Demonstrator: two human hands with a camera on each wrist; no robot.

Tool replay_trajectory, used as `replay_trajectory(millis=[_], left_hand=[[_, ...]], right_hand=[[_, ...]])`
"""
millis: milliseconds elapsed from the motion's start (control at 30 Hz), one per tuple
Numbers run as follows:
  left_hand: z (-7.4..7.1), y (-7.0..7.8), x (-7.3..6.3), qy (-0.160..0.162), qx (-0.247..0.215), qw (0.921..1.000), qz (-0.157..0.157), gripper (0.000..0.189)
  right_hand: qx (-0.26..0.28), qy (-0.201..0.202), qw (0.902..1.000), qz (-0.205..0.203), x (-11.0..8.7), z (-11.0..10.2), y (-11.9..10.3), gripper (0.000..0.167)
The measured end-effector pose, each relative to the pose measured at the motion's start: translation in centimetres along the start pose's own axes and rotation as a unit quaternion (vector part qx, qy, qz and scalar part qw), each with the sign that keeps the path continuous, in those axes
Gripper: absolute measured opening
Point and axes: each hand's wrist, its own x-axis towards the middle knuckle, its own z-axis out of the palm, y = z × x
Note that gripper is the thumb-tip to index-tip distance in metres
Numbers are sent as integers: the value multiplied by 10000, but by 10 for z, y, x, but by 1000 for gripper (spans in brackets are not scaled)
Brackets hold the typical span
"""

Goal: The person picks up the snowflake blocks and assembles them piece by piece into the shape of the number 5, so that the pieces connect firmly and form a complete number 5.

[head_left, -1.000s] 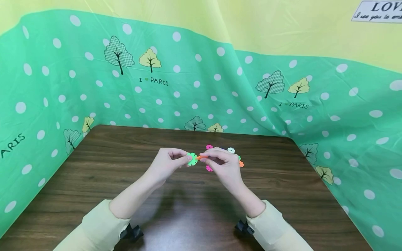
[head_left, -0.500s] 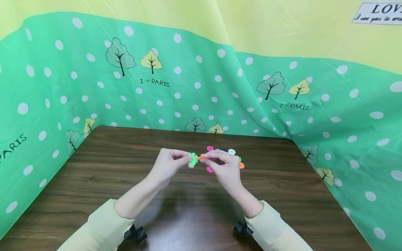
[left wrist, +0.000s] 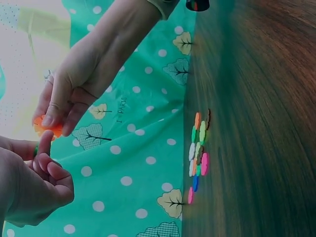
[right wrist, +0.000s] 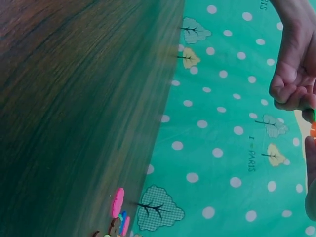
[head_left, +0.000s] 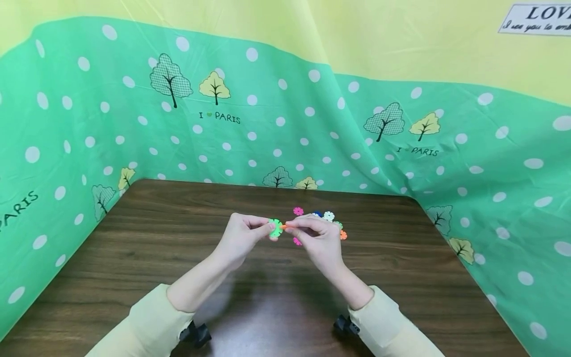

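Observation:
Above the table, my left hand (head_left: 238,238) pinches a green notched plastic disc (head_left: 276,228), shaped like a snowflake, between thumb and fingers. Facing it, my right hand (head_left: 318,239) pinches an orange notched disc (left wrist: 48,127) of the same kind, turned edge-on in the head view. The orange disc's edge meets the green disc's rim, the two standing crosswise. In the left wrist view the green disc is mostly hidden behind the left fingers. At the right wrist view's edge only a sliver of the orange disc (right wrist: 313,130) shows.
Several more notched discs lie beyond the right hand on the brown wooden table (head_left: 178,213), among them a pink disc (head_left: 298,211), a white disc (head_left: 329,216) and another orange disc (head_left: 343,235). A green dotted cloth (head_left: 250,119) hangs behind the table and along its sides.
My left hand has shifted slightly to the right with the green disc, closing in on the orange one. The right hand has barely moved, and both grips are the same.

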Motion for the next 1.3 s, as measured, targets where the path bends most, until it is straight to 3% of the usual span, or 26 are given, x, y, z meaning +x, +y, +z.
replay_trajectory(millis=[167, 333, 433, 567, 700, 800, 933, 1000, 1133, 1300], left_hand=[[1, -1, 0, -41, -195, 9998, -18, 19], [1, -3, 1, 33, -48, 10000, 4, 20], [0, -6, 3, 45, 83, 10000, -19, 20], [-2, -6, 3, 1, 206, 9998, -29, 20], [-7, -6, 3, -82, 403, 9991, -28, 21], [-10, -6, 1, -131, 1028, 9940, 336, 29], [-11, -8, -1, -167, 1944, 9733, 1208, 39], [-10, -10, -2, -238, 2089, 9657, 1524, 34], [-8, -17, -1, -278, 2105, 9612, 1761, 17], [-12, -20, 2, -176, 2139, 9611, 1738, 9]], right_hand=[[107, 45, 9993, -355, -1, 0, 8, 17], [4, 4, 9973, -728, 3, 0, 19, 18], [94, -128, 9986, -512, 6, -3, 19, 17], [190, -228, 9995, 67, 7, -7, 16, 18], [8, -270, 9984, 497, 5, -11, 3, 15], [-220, -350, 9973, 614, 2, -11, -3, 10], [-293, -445, 9958, 742, -2, -7, -4, 10], [-187, -469, 9956, 795, -3, -4, -3, 10], [99, -538, 9936, 990, -5, -2, -2, 10], [-106, -840, 9886, 1245, -4, -12, 4, 13]])
